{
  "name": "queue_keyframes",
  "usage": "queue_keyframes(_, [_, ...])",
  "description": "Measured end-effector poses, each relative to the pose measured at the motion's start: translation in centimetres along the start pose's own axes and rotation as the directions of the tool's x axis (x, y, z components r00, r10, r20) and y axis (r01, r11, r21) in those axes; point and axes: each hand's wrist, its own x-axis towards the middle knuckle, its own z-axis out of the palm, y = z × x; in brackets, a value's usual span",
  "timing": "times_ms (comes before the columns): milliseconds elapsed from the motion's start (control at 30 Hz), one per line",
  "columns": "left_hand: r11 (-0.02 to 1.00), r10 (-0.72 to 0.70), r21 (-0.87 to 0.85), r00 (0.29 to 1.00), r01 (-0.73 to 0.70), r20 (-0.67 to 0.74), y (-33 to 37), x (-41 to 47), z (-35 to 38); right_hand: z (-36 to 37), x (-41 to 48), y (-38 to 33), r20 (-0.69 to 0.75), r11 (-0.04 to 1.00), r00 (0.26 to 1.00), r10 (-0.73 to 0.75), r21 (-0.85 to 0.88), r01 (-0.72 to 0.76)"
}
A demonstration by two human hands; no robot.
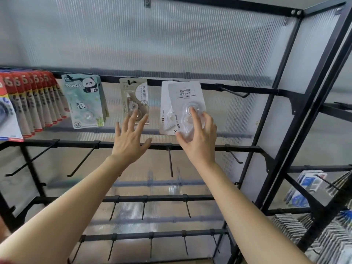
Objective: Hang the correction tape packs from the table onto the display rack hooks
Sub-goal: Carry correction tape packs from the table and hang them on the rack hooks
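White correction tape pack (185, 96): was gripped by right hand (198, 134) at top rail, seating unclear. Left hand (131, 138) was spread, empty. Lower hooks (170, 162) stood unfilled.

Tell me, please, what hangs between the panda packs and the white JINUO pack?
One beige correction tape pack hangs there, shown in the head view.

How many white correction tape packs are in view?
2. The front white pack, held by the right hand, at the top rail; a second white pack directly behind it, shifted left. More may be hidden behind them.
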Motion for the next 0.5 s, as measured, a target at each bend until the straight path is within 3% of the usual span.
queue_keyframes(500, [1.000, 0.024, 0.018, 1.000, -0.024, 0.020, -1.2, 0.9, 0.5, 2.3, 0.5, -0.8, 0.049, 0.991, 0.997, 0.057, -0.126, -0.050])
